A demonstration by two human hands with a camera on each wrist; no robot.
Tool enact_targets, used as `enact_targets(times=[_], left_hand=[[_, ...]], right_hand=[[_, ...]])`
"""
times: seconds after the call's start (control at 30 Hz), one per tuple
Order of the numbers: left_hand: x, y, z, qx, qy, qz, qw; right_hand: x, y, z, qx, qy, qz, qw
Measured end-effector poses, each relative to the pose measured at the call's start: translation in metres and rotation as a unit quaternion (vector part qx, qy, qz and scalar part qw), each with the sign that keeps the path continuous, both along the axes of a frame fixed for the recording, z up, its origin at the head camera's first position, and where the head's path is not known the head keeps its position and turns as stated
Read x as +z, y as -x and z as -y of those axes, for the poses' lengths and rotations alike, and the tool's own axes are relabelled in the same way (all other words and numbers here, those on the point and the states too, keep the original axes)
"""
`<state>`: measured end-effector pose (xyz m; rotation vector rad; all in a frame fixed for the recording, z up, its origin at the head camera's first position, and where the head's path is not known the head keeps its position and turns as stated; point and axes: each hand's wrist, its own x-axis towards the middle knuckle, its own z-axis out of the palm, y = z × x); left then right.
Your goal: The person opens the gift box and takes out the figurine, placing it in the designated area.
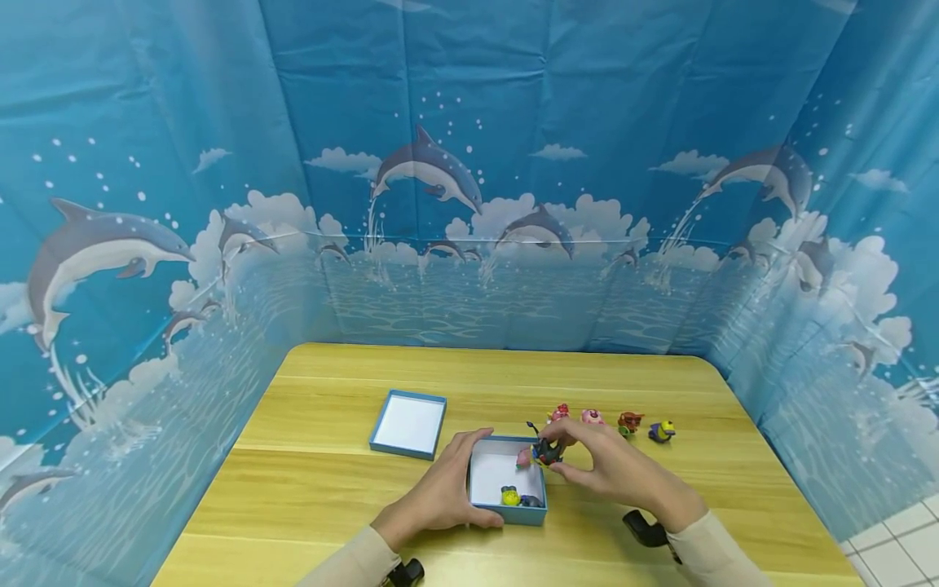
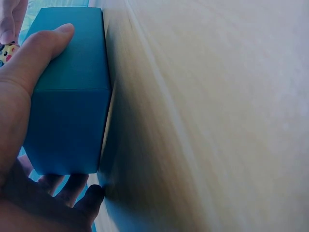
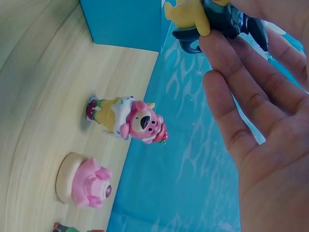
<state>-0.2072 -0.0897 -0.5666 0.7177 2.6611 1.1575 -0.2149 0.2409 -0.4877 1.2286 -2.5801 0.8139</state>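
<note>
At the left of the head view, a dolphin-print curtain (image 1: 88, 122) is hanging and running behind the whole table (image 1: 308, 489) to the right edge. Left of the lower centre, a square blue lid (image 1: 407, 422) is lying with its white inside facing up. Just right of it, the left hand (image 1: 443, 493) is gripping the blue box (image 1: 522, 516), its thumb pressing on the near wall and its fingers reaching round the left side. The open box is sitting at the lower centre and holding a small pink figurine (image 1: 524, 459) near its right wall, with a yellow-and-blue figurine (image 1: 510, 496) and a dark figurine (image 1: 531, 501) lying at its near right corner. Above the box's right edge, the right hand (image 1: 609, 461) is pinching a black-and-yellow figurine (image 1: 544, 453) between thumb and fingers. Beyond that hand, four figurines are standing in a row running rightward: a pink bear with a strawberry on its head (image 1: 561, 412), a pink bear on a round cream base (image 1: 592, 417), a reddish-brown figurine with green at its base (image 1: 629, 422) and a yellow-and-purple figurine (image 1: 663, 431). In the lower right corner, white floor tiles (image 1: 895, 562) are showing.
</note>
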Motion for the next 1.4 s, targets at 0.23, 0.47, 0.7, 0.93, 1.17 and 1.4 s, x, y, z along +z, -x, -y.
enact_targets(times=[0.23, 0.47, 0.7, 0.93, 1.17, 1.4], left_hand=[[0.001, -0.001, 0.000, 0.003, -0.003, 0.005, 1.0000], [0.002, -0.001, -0.001, 0.002, -0.005, 0.008, 1.0000], [0.001, -0.001, -0.001, 0.003, -0.002, 0.005, 1.0000], [0.000, 0.000, 0.000, 0.001, -0.004, 0.004, 1.0000], [0.001, 0.000, 0.000, -0.001, -0.004, 0.004, 1.0000], [0.001, 0.000, 0.001, -0.002, -0.008, 0.004, 1.0000]], right_hand=[[0.001, -0.002, -0.007, -0.003, 0.000, 0.016, 0.9999], [-0.002, -0.005, -0.014, -0.002, 0.009, 0.017, 0.9998], [-0.005, -0.006, -0.020, -0.004, 0.010, 0.013, 0.9999], [-0.008, -0.006, -0.026, -0.006, 0.006, 0.023, 0.9997], [-0.013, -0.006, -0.027, -0.006, 0.003, 0.018, 0.9998], [-0.020, -0.004, -0.029, -0.002, 0.003, 0.023, 0.9997]])
